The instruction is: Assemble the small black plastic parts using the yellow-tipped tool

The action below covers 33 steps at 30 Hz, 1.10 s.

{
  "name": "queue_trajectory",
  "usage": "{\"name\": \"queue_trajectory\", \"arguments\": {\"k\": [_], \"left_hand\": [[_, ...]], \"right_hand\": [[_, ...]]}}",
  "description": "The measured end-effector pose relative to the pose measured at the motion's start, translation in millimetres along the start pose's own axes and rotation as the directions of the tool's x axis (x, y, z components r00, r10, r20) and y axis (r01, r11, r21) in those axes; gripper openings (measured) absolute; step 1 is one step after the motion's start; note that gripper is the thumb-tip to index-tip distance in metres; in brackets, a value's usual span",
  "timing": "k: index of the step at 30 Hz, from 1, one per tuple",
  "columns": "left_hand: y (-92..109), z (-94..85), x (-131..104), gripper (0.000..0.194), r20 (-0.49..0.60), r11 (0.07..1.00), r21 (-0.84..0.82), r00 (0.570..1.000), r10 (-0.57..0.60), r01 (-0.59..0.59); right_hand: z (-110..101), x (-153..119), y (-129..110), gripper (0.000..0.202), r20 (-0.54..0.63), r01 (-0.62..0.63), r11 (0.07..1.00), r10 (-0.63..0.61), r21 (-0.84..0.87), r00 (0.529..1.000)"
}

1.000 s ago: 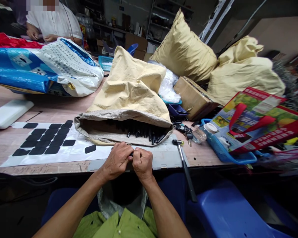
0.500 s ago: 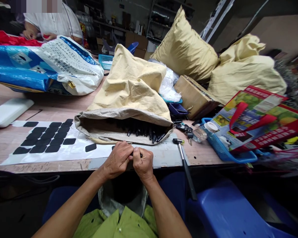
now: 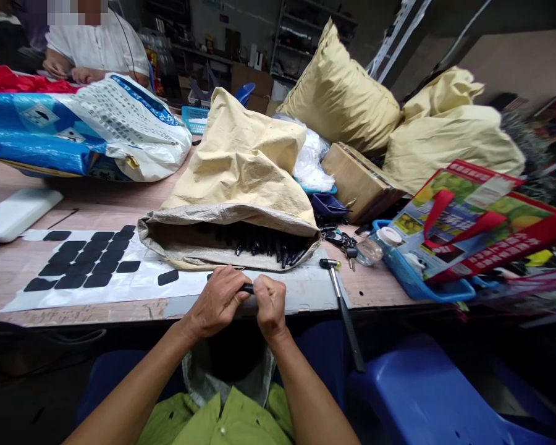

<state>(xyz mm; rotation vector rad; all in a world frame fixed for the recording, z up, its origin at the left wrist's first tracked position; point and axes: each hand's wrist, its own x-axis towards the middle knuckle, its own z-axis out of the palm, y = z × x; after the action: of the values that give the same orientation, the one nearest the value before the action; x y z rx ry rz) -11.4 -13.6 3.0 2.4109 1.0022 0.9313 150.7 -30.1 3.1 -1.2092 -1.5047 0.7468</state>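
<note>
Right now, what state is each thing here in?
Left bare hand: closed on a small black rod.
Right bare hand: closed, at the rod's other end.
Black rod: partly hidden by fingers.
Beige cloth sack: lying, mouth open, dark pieces inside.
Black-handled metal hammer: lying, handle past the table edge.
Rounded black patches: lying flat.
Blue plastic basket: open, filled.
Oblong white plastic device: lying flat.
</note>
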Motion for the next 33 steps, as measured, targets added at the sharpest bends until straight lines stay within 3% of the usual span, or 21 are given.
{"name": "queue_trajectory", "arguments": {"k": [5, 7, 9, 11, 13, 15, 17, 20, 23, 27, 28, 30, 31, 33], "left_hand": [[27, 5.5, -36, 0.017, -0.078, 0.999, -0.052, 0.997, 0.003, -0.007], [37, 14.7, -56, 0.019, 0.021, 0.995, -0.096, 0.999, 0.025, -0.023], [41, 28.2, -74, 0.019, 0.182, 0.995, -0.085, 0.983, -0.029, 0.046], [36, 44.8, -88, 0.019, 0.349, 0.978, -0.012, 0.918, -0.190, 0.208], [24, 62.7, -101, 0.021, 0.467, 0.917, 0.098, 0.796, -0.384, 0.386], [9, 78.8, -112, 0.026, 0.513, 0.849, 0.201, 0.686, -0.516, 0.488], [-1, 89.2, -119, 0.037, 0.519, 0.817, 0.255, 0.640, -0.567, 0.517], [2, 87.0, -116, 0.048, 0.544, 0.818, 0.243, 0.625, -0.559, 0.521], [23, 60.6, -92, 0.032, 0.602, 0.842, 0.169, 0.622, -0.500, 0.513], [45, 8.5, -34, 0.017, 0.678, 0.852, -0.143, 0.677, -0.286, 0.503], [44, -2.4, -17, 0.017, 0.650, 0.837, -0.210, 0.712, -0.267, 0.506], [32, -17.1, 15, 0.018, 0.470, 0.863, -0.204, 0.819, -0.329, 0.463], [23, -20.5, 30, 0.019, 0.314, 0.881, -0.122, 0.860, -0.403, 0.457], [2, -20.2, 55, 0.024, 0.019, 0.863, 0.073, 0.864, -0.502, 0.500]], "right_hand": [[-2, -4, 10, 0.047, -0.137, -0.001, 0.955, 0.043, 0.296, 0.990], [0, -4, 14, 0.047, -0.151, 0.014, 0.937, 0.041, 0.349, 0.988], [1, -4, 16, 0.047, -0.163, 0.014, 0.927, 0.051, 0.375, 0.985], [0, -3, 17, 0.048, -0.155, -0.003, 0.932, 0.064, 0.363, 0.986], [-1, -3, 15, 0.048, -0.140, -0.022, 0.946, 0.070, 0.323, 0.988], [-2, -4, 13, 0.048, -0.136, -0.026, 0.958, 0.067, 0.286, 0.988], [-2, -4, 11, 0.048, -0.141, -0.023, 0.964, 0.063, 0.266, 0.988], [-2, -4, 10, 0.047, -0.146, -0.019, 0.968, 0.058, 0.252, 0.988], [-2, -5, 11, 0.047, -0.146, -0.018, 0.969, 0.055, 0.244, 0.988], [-2, -5, 11, 0.047, -0.147, -0.009, 0.972, 0.045, 0.237, 0.988], [-1, -5, 11, 0.047, -0.147, -0.006, 0.972, 0.042, 0.233, 0.988], [-1, -4, 10, 0.046, -0.147, 0.002, 0.975, 0.032, 0.220, 0.989], [-1, -4, 10, 0.046, -0.149, 0.006, 0.977, 0.026, 0.211, 0.989], [0, -3, 10, 0.046, -0.156, 0.017, 0.981, 0.013, 0.193, 0.988]]}}
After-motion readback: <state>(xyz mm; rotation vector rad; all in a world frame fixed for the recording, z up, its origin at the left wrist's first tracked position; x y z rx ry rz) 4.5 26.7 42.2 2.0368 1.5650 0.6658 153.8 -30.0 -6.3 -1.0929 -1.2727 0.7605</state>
